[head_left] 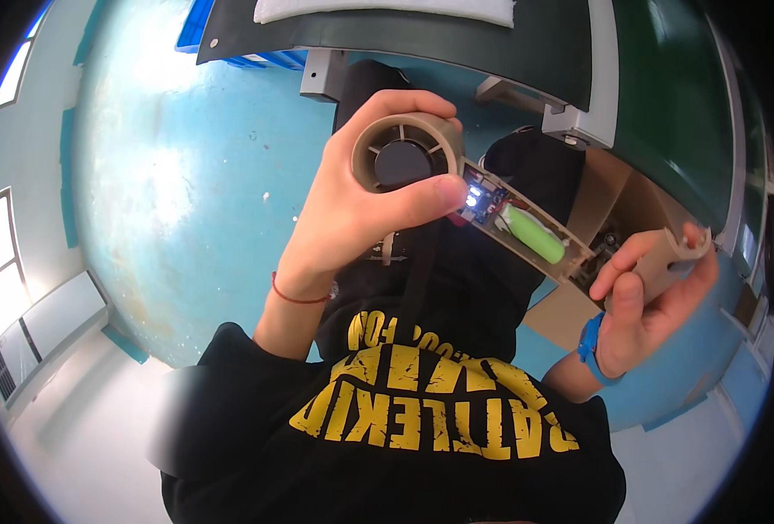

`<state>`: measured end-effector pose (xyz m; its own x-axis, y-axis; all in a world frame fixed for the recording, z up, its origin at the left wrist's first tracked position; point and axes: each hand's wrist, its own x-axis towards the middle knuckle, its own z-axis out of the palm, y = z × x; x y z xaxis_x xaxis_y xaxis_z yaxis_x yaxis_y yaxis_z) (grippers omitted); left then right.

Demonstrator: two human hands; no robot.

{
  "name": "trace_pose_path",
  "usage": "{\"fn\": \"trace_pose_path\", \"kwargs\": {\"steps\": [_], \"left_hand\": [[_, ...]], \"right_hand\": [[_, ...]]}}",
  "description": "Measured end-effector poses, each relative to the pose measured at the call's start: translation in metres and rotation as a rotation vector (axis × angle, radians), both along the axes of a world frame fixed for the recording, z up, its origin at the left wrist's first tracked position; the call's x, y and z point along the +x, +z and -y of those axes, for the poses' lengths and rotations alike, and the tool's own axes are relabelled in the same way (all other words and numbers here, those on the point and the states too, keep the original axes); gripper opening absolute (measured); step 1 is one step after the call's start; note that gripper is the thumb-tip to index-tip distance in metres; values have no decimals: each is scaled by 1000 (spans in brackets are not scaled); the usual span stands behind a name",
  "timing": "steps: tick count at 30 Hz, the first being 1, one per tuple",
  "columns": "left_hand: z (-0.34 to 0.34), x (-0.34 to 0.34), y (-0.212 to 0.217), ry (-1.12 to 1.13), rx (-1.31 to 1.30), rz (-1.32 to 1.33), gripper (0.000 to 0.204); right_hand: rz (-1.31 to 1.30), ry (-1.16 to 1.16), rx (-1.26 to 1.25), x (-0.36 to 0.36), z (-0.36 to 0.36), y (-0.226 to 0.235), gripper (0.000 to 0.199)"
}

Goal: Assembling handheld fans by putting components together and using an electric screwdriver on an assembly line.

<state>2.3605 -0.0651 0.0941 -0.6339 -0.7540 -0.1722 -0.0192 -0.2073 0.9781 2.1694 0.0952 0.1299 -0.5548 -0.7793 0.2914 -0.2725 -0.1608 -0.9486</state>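
My left hand (339, 196) grips a tan handheld fan (403, 164) round its ring-shaped head, with the thumb by the base of the ring. The fan's handle is uncovered and slants down to the right. Inside it lie a small blue circuit board (485, 197) with bright white lights and a green cylindrical battery (534, 234) with white stuff at its upper end. My right hand (636, 319) is closed on a curved tan plastic cover (669, 259), just beyond the handle's lower end. Whether the cover touches the handle, I cannot tell.
A dark table (457, 57) with a white pad (383, 10) stands in front, its grey metal legs below. Another green surface (666, 113) lies to the right. A cardboard box (618, 188) sits below it, near my right hand. Blue bins (196, 24) show at the far left.
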Motion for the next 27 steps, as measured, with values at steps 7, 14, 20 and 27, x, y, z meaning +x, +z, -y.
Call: {"fn": "trace_pose_path", "kwargs": {"steps": [7,14,20,27], "left_hand": [[2,7,3,-40,-37,-84,57],[3,6,4,-42,-107,-49,70],[0,4,1,34,-146,10,82],[-1,4,5,15,-79,-60,61]], "right_hand": [[199,-23,79,-1,-5,-4,72],[19,-1,120,-1,-4,-6,78],[-86,275,29,-16,-9,-10,69],[-367,355,104,-5,10,-2,51]]}}
